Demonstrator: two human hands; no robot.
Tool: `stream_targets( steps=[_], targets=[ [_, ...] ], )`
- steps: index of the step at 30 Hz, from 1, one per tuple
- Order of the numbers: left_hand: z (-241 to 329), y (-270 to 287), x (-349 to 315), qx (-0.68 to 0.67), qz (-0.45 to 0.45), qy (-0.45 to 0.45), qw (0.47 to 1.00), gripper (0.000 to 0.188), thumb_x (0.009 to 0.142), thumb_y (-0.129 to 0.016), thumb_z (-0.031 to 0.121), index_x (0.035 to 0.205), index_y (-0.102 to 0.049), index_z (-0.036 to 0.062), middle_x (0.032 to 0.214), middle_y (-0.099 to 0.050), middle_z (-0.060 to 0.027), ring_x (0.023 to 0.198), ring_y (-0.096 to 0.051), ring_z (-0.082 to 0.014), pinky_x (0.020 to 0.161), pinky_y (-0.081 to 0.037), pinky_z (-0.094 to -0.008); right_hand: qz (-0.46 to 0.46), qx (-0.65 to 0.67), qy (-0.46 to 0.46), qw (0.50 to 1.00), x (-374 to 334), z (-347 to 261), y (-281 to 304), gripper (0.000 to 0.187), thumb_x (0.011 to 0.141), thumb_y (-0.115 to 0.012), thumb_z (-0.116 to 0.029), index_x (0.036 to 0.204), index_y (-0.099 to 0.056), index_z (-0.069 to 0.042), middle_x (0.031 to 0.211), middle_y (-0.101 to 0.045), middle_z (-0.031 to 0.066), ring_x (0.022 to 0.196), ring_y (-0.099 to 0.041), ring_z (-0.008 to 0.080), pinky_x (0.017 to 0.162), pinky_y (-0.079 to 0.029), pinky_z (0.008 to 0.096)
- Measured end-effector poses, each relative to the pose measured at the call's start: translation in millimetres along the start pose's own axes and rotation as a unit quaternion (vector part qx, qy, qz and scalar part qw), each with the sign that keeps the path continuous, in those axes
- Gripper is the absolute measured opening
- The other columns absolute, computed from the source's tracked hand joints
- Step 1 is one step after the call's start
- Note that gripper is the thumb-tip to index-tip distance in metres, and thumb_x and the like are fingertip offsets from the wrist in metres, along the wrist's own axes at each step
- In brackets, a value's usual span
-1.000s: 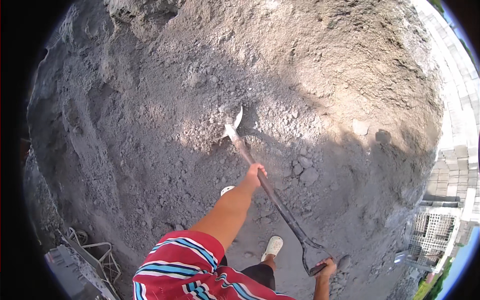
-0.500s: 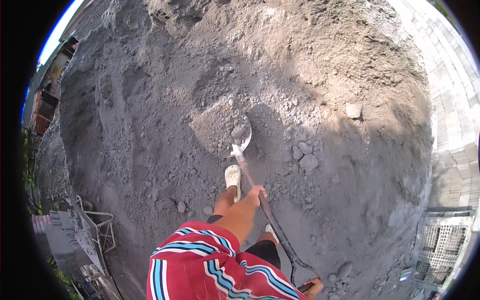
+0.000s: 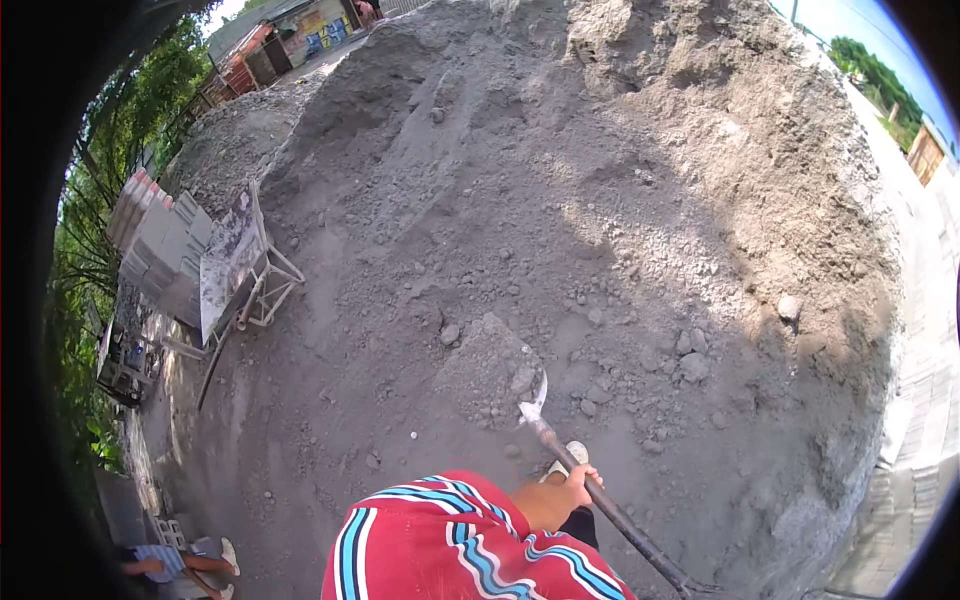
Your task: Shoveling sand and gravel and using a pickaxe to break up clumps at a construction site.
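My left hand is closed around the brown shaft of a shovel. The shovel's blade carries a heap of grey sand and gravel, with a larger stone beside the socket. Only the pale rim of the blade shows on its right side. Toward the lower edge the shaft widens into the handle fork, which the picture cuts off. My right hand is out of the picture. Below my left hand is one of my pale clogs.
A large grey mound rises ahead, with loose stones at right. At left, a tray on a pale metal frame stands by stacked grey blocks. Another person's legs show at lower left. Pale blocks line the right.
The view has swung left and up, bringing the framed tray and block stack further in. The loaded shovel now appears lower. My right hand, earlier on the end handle, has left the picture.
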State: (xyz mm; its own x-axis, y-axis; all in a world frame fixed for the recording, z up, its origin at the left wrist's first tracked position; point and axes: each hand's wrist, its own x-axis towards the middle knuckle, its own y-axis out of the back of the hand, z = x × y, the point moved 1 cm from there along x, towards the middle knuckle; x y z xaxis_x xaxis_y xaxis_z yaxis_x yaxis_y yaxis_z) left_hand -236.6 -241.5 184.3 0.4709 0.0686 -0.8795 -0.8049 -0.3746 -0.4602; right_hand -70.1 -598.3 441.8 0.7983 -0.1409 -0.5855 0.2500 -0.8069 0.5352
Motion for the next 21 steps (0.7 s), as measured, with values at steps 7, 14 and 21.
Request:
stream_targets(
  steps=[7,14,21],
  targets=[
    [56.0,193.6,-118.9,-0.261,0.005,-0.142,0.955,0.007,0.059,-0.049,0.009,0.058,-0.042,0.0095,0.055,-0.042,-0.0037,0.054,-0.043,-0.0201,0.058,-0.038,-0.0367,-0.231,-0.01,0.203,0.952,-49.7,-15.1,-118.8,0.01,0.047,-0.042,-0.002,0.057,-0.043,-0.002,0.042,-0.04,0.0047,0.029,-0.038,0.0162,0.028,-0.032,0.0258],
    [160.8,504.9,-333.3,-0.311,0.08,-0.437,0.84,0.011,0.055,-0.045,0.016,0.051,-0.038,0.0089,0.049,-0.041,-0.0039,0.046,-0.041,-0.0193,0.049,-0.037,-0.0323,-0.466,-0.089,0.538,0.697,-282.6,93.1,-300.2,0.015,0.048,-0.058,-0.01,0.058,-0.049,-0.004,0.052,-0.052,0.0073,0.045,-0.051,0.0164,0.046,-0.042,0.0278],
    [156.7,629.4,-576.3,-0.313,0.086,-0.699,0.637,0.015,0.064,-0.043,0.021,0.053,-0.042,0.0108,0.049,-0.044,-0.0009,0.046,-0.043,-0.0145,0.046,-0.039,-0.0264,-0.613,0.091,0.768,0.16,-485.2,122.1,-349.6,0.019,0.051,-0.055,-0.016,0.065,-0.044,-0.008,0.064,-0.043,0.0043,0.064,-0.046,0.0209,0.066,-0.039,0.032]
  ],
)
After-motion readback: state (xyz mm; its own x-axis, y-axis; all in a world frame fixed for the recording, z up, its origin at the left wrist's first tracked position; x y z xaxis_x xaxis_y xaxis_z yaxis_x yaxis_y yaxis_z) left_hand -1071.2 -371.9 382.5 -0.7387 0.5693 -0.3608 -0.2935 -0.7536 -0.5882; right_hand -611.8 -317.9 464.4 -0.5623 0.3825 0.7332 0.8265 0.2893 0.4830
